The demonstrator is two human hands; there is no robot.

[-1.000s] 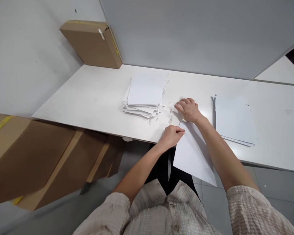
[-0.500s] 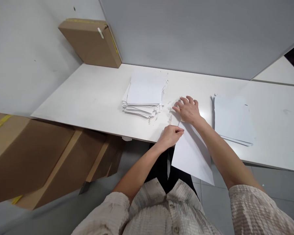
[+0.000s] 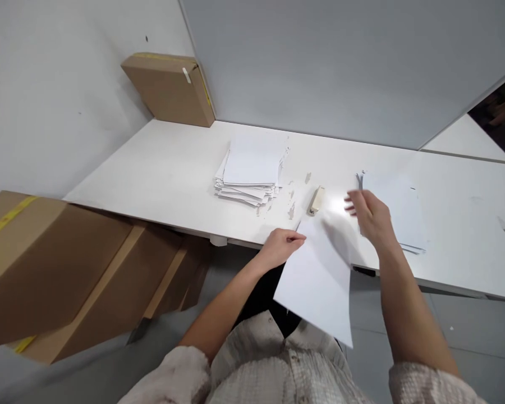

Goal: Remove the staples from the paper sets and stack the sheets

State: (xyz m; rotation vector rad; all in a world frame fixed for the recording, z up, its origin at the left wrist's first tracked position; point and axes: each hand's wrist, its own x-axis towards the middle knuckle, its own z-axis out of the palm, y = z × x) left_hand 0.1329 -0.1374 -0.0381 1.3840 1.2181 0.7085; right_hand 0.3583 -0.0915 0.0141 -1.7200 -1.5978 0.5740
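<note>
My left hand (image 3: 283, 247) pinches the left edge of white paper (image 3: 317, 275), which hangs over the table's front edge. A small cream stapler (image 3: 317, 200) lies on the table just beyond the top of that paper. My right hand (image 3: 372, 219) is off the stapler, fingers apart and a little blurred, with nothing visible in it. It hovers by the left side of a low stack of white sheets (image 3: 404, 207) and partly covers it. To the left stands a taller, uneven pile of paper (image 3: 255, 163).
Scraps of torn paper (image 3: 292, 210) are scattered between the pile and the stapler. A cardboard box (image 3: 168, 90) leans at the table's back left corner. Large cardboard boxes (image 3: 46, 275) stand on the left below the white table (image 3: 151, 174). A grey panel (image 3: 320, 67) closes off the back.
My right hand has let go of the stapler and moved right to the low stack. My left hand, still pinching the paper, has shifted slightly left and nearer to me.
</note>
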